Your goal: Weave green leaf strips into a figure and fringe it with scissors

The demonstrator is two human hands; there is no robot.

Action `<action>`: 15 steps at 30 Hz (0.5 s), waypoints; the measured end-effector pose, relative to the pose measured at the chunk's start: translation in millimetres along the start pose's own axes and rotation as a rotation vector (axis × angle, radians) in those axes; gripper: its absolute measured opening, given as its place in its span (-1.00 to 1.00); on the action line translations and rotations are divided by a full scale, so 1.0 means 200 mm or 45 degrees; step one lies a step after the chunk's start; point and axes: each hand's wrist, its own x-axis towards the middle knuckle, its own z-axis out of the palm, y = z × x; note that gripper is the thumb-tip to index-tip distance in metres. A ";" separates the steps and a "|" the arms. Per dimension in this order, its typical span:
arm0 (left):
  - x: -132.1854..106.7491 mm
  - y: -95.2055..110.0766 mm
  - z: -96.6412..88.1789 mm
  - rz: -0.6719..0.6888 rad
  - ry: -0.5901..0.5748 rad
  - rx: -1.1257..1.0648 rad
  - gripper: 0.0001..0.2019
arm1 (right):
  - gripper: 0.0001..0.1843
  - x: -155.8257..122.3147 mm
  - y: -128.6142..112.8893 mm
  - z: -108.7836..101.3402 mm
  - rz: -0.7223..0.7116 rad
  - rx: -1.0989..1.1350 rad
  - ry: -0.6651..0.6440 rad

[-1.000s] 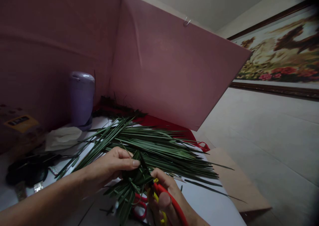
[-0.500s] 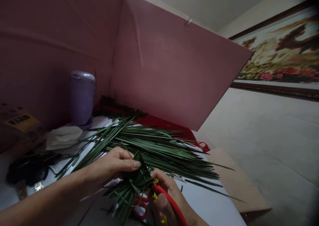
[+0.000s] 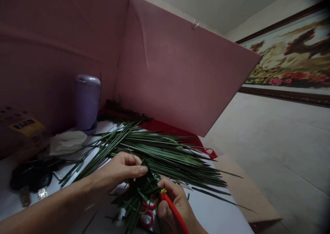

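hands (image 3: 125, 167) at green leaves (image 3: 144, 187), yellow label (image 3: 27, 126) illegible

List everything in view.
leaves: many, green, centre
leafwork: 1, green, held
tool: 1, red/yellow, held
scissors: 1, red, below leafwork
canister: 1, purple, rear left
tissue: 1, white, beside canister
clutter: count unclear, black, left
packet: 1, yellow label, left
cloth: 1, red, rear
panels: 2, pink, left/rear
clip: 1, silver, panel top
picture: 1, multicoloured, right
board: 1, brown, right
table: 1, white, front
wall: 1, grey, right
ceiling: 1, grey, top
left grip: 1, bare, on leafwork
right grip: 1, bare, on tool
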 end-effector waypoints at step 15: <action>0.01 0.00 -0.02 0.112 0.071 0.007 -0.80 | -0.37 -0.01 -0.14 0.00 -0.018 -0.166 -0.192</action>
